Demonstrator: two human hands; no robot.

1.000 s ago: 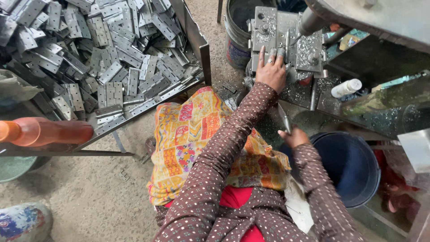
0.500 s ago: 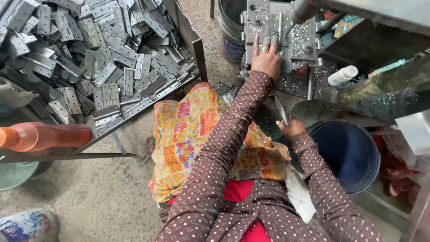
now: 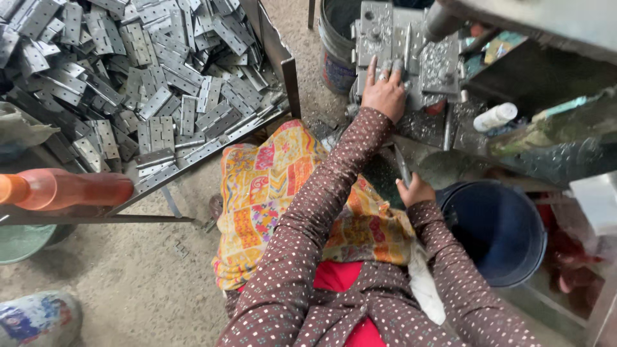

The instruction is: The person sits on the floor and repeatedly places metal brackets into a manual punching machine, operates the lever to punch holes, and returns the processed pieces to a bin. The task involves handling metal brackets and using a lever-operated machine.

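Little moved since earlier frame: left hand (image 3: pixel 384 93) still on press, view shifted slightly. L fingers (image 3: pixel 371 66) spread flat, pressing grey hinge plate (image 3: pixel 376 32) on press bed (image 3: pixel 443 61). Right hand (image 3: pixel 416 191) closed round thin metal rod (image 3: pixel 402 166), low beside blue bucket (image 3: pixel 498 228). Patterned cloth (image 3: pixel 270 193) over lap. White bottle (image 3: pixel 495 117) right of press. Tray (image 3: pixel 286 77) heaped w/ hinges (image 3: pixel 141 77) far left, well apart. Orange bottle (image 3: pixel 61 188) at left edge.
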